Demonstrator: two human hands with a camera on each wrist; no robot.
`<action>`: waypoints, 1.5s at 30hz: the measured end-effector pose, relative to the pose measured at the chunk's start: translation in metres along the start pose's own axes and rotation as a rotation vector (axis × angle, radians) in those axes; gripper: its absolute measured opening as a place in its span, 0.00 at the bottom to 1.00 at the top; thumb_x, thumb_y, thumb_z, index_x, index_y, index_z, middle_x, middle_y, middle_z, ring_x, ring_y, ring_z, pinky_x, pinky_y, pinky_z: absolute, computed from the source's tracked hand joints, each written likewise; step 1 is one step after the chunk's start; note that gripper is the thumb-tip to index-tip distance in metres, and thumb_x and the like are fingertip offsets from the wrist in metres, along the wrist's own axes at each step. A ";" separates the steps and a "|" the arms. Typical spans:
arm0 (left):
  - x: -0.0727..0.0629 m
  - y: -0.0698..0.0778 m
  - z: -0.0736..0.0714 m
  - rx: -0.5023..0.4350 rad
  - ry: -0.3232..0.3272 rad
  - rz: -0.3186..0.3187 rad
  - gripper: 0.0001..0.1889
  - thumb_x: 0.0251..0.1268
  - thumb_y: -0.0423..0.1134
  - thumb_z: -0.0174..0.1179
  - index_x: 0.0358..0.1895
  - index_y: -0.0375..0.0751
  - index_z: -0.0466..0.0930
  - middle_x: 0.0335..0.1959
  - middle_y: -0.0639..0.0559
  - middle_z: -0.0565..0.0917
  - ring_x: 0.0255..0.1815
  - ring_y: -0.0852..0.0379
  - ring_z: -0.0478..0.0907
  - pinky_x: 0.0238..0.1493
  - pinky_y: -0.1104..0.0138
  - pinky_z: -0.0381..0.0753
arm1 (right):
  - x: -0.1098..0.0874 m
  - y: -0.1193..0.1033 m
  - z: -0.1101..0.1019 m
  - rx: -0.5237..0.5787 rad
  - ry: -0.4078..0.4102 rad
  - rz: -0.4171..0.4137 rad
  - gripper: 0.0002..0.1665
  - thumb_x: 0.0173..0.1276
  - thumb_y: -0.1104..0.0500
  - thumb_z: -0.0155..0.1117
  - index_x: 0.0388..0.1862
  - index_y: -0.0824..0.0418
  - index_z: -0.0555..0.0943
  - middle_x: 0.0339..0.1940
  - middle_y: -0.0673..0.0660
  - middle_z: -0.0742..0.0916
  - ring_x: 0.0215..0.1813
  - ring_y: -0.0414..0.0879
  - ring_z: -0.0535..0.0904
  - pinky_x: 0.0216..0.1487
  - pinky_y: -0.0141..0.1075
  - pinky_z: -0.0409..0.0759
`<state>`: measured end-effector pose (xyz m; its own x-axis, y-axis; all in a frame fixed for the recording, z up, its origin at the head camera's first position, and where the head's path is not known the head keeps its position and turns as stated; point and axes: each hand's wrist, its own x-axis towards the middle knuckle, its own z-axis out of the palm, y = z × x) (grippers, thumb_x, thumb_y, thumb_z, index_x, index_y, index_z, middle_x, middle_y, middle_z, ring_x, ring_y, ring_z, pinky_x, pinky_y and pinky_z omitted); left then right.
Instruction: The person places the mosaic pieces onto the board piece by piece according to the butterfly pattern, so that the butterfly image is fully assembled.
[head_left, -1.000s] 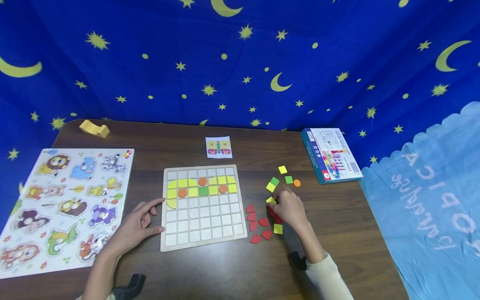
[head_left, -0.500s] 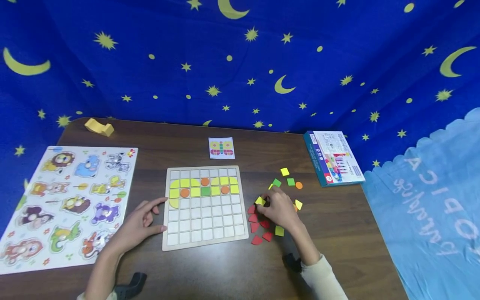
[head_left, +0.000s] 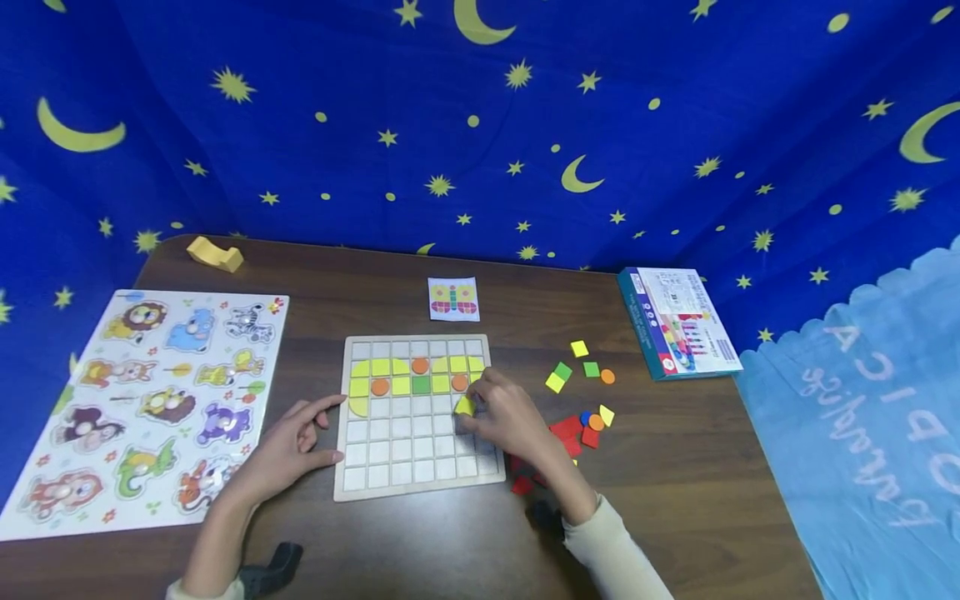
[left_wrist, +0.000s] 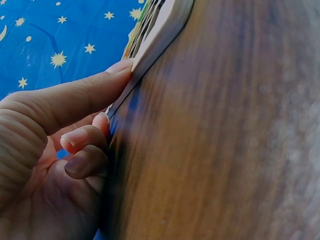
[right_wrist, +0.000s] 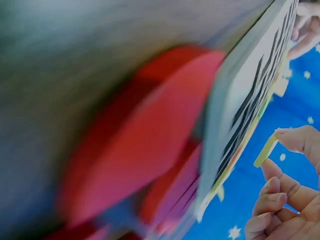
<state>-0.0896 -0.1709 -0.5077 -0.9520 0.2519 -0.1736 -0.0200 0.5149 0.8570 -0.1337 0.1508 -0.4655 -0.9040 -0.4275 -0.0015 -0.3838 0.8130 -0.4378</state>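
Note:
A wooden grid board (head_left: 416, 492) lies on the table, its upper rows partly filled with yellow, orange and green pieces. My left hand (head_left: 288, 450) is at its left edge, thumb and index finger spread and touching the rim, other fingers loosely bent. In the left wrist view the left thumb (left_wrist: 95, 95) meets the board's side. My right hand (head_left: 510, 417) is over the board's right part, pinching a yellow square tile (head_left: 465, 406) between thumb and index finger. The right wrist view shows that yellow tile (right_wrist: 266, 150) edge-on, above the board.
Right of the board lie red pieces (head_left: 567, 427), partly hidden by the right arm, plus yellow, green, orange and blue ones. A butterfly pattern card (head_left: 453, 300) lies behind. An animal puzzle (head_left: 168, 358) is at left, a box (head_left: 678, 325) at right, a yellow wooden piece (head_left: 215, 254) at back left.
My right hand has picked a yellow tile from the loose pieces and carried it left over the board. The left hand stays at the board's edge. The head view has shifted slightly.

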 end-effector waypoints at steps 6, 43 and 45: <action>-0.001 -0.002 0.002 -0.025 0.003 0.002 0.40 0.53 0.36 0.73 0.71 0.38 0.67 0.41 0.48 0.69 0.24 0.63 0.62 0.30 0.69 0.66 | 0.017 -0.023 0.008 -0.093 -0.042 -0.119 0.18 0.58 0.52 0.75 0.41 0.63 0.86 0.37 0.53 0.81 0.33 0.41 0.72 0.36 0.32 0.74; 0.000 -0.001 0.001 0.001 0.002 -0.004 0.41 0.51 0.37 0.74 0.71 0.40 0.67 0.42 0.48 0.70 0.26 0.63 0.63 0.30 0.69 0.67 | 0.062 -0.078 0.040 -0.183 -0.148 -0.254 0.15 0.63 0.52 0.73 0.46 0.57 0.87 0.38 0.51 0.83 0.32 0.38 0.75 0.33 0.26 0.72; 0.000 -0.001 0.001 -0.003 0.000 -0.009 0.41 0.52 0.36 0.74 0.71 0.39 0.67 0.42 0.48 0.70 0.26 0.63 0.63 0.30 0.69 0.67 | 0.058 -0.075 0.037 -0.165 -0.142 -0.239 0.18 0.62 0.50 0.74 0.48 0.57 0.87 0.38 0.51 0.83 0.32 0.38 0.74 0.34 0.26 0.72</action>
<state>-0.0889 -0.1707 -0.5085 -0.9518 0.2477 -0.1811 -0.0291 0.5147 0.8569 -0.1505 0.0497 -0.4662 -0.7540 -0.6552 -0.0468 -0.6177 0.7315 -0.2889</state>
